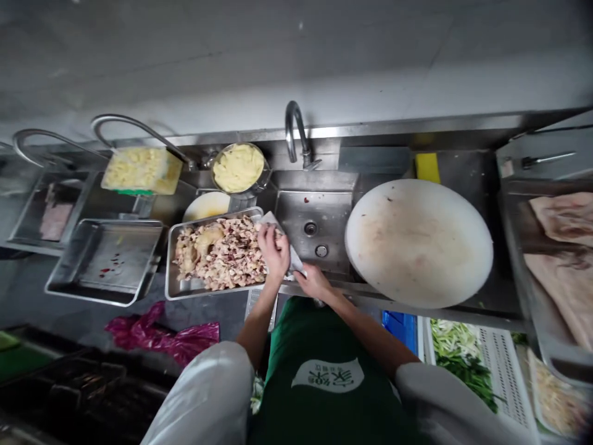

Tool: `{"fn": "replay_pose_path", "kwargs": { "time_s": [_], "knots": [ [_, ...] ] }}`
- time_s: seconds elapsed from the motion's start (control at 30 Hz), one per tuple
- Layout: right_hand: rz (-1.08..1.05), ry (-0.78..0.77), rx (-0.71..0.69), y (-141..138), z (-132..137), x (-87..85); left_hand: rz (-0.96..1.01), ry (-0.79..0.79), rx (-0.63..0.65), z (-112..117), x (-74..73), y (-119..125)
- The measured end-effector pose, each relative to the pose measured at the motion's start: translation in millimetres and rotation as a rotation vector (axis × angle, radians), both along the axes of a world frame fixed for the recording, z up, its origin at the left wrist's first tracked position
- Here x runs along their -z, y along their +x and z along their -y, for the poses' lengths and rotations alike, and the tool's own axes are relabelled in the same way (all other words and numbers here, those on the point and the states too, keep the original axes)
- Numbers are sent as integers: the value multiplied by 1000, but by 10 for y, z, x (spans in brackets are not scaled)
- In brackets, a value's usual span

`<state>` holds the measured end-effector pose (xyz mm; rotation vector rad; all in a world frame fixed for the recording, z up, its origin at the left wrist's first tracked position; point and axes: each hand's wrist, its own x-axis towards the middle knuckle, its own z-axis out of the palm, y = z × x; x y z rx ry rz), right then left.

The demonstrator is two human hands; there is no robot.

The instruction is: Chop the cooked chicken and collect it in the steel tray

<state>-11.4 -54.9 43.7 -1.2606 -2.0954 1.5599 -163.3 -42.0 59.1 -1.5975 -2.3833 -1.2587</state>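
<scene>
My right hand (315,283) is closed around the handle end of a cleaver (295,262), whose broad grey blade tilts over the right end of a metal tray (169,272). My left hand (274,252) bends its fingers over the blade, at the edge of the chopped meat (236,253); its fingertips are partly hidden. Small pale and reddish pieces fill most of the tray, with a larger yellowish piece (208,238) on top at the left.
A sink (324,213) with a faucet (296,133) lies behind my hands. To the right is a large round cutting board (419,241). At the left stand a second metal tray (125,247), a bowl of pale yellow food (238,167) and a filled basket (139,168). Cut greens (463,358) sit low right.
</scene>
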Motion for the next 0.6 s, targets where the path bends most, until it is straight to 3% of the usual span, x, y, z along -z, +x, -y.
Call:
{"fn": "replay_pose_path", "kwargs": {
  "time_s": [0.13,0.23,0.33,0.4,0.5,0.6],
  "knots": [
    [31,-16,-149,-974,153,-89,2,-44,-222,409,160,-1157],
    [75,-58,-81,-1292,240,-80,10,-245,-223,630,326,-1679],
    [142,-122,67,-1293,228,-58,-9,-421,-90,748,403,-1971],
    [158,-163,154,-1185,188,-84,-12,-448,-24,777,384,-2170],
    [189,-183,263,-969,151,-206,-4,-467,-121,766,303,-2640],
    [226,-150,321,-770,177,-324,-13,-705,-150,674,273,-3207]
  ]
}}
